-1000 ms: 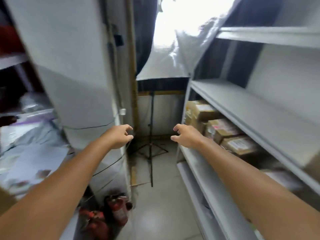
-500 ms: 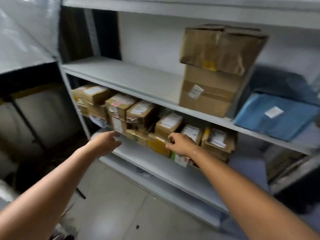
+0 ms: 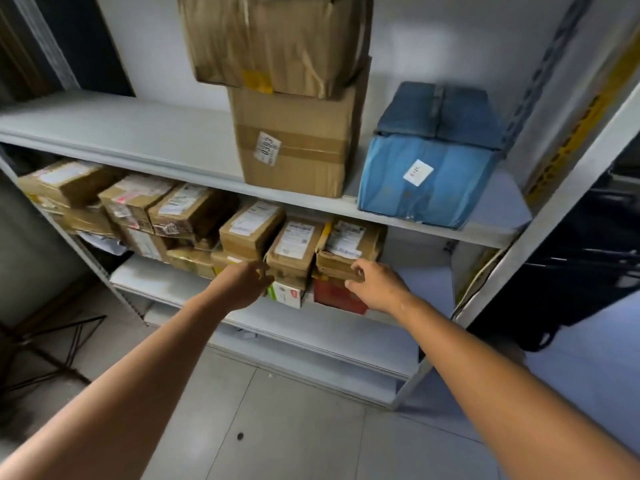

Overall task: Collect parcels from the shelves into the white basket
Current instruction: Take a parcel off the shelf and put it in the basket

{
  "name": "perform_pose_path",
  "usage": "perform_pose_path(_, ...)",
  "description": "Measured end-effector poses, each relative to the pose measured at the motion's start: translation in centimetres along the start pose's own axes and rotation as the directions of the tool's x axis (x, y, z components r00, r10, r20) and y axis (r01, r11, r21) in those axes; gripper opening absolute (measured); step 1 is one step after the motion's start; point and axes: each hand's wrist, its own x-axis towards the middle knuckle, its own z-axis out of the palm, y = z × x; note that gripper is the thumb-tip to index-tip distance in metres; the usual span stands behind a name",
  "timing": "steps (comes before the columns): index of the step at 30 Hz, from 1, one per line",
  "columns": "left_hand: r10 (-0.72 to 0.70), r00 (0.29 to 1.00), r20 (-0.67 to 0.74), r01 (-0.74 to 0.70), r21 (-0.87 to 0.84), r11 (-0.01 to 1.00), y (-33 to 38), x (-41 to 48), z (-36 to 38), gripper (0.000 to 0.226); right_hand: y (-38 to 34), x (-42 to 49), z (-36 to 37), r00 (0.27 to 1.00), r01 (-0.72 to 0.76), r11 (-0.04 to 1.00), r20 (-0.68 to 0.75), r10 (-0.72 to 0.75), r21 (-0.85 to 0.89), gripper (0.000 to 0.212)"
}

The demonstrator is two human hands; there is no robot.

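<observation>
1. I saw two bare forearms reaching up from the bottom corners of the frame to the lower shelf (image 3: 311,325) of a grey shelf unit (image 3: 554,202) at centre frame.
2. The right hand (image 3: 375,285) pinched the lower front edge of the rightmost parcel (image 3: 349,245), with the thumb on its front face and the fingers curled beneath.
3. The left hand (image 3: 247,284) had its fingers curled against the lower front corner of the neighbouring parcel (image 3: 294,245). I could not tell whether they gripped it.
4. Both parcels were labelled brown cartons lying on top of other boxes. A red box (image 3: 337,296) sat under the rightmost one and a white-and-green box (image 3: 287,294) under its neighbour.
5. The row of parcels (image 3: 138,209) ran from those two towards the left edge of the frame, all on the same shelf.
6. On the upper shelf (image 3: 121,133), two large cartons (image 3: 294,140) were stacked at top centre, with a blue-wrapped parcel (image 3: 429,174) just beside them to the right.
7. A black stand (image 3: 52,344) stood on the tiled floor (image 3: 294,427) at lower left.
</observation>
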Motion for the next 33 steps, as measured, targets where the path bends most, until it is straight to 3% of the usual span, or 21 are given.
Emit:
perform_pose_path(6, -0.015, 1.000, 0.004, 0.016, -0.101, 0.995, 3.5, 3.7, 3.0, 0.040, 3.1, 1.7, 0.0, 0.993, -0.042, 0.998, -0.104, 0.047, 0.050, 0.038)
perform_pose_path(13, 0.031, 1.000, -0.003, -0.031, -0.098, 0.995, 5.1, 8.9, 5.8, 0.049, 5.3, 5.4, 1.2, 0.951, -0.204, 0.970, -0.209, 0.229, 0.135, 0.048)
perform_pose_path(20, 0.074, 0.997, 0.025, -0.069, -0.171, 0.983, 5.3, 13.5, 6.7, 0.061, 5.6, 8.3, 2.2, 0.916, -0.316, 0.908, -0.163, 0.367, 0.274, 0.068)
perform_pose_path(25, 0.119, 0.989, 0.088, -0.091, -0.272, 0.958, 6.3, 15.0, 7.5, 0.051, 4.9, 9.4, 3.2, 0.920, -0.285, 0.876, -0.147, 0.364, 0.389, 0.054)
perform_pose_path(30, 0.114, 0.988, 0.109, -0.071, -0.334, 0.940, 6.5, 14.7, 7.5, 0.055, 4.6, 9.5, 4.0, 0.908, -0.297, 0.837, -0.136, 0.397, 0.460, 0.070)
perform_pose_path(33, 0.108, 0.990, 0.088, -0.068, -0.371, 0.926, 6.4, 13.8, 7.7, 0.055, 4.6, 8.7, 4.1, 0.903, -0.278, 0.812, -0.148, 0.403, 0.514, 0.068)
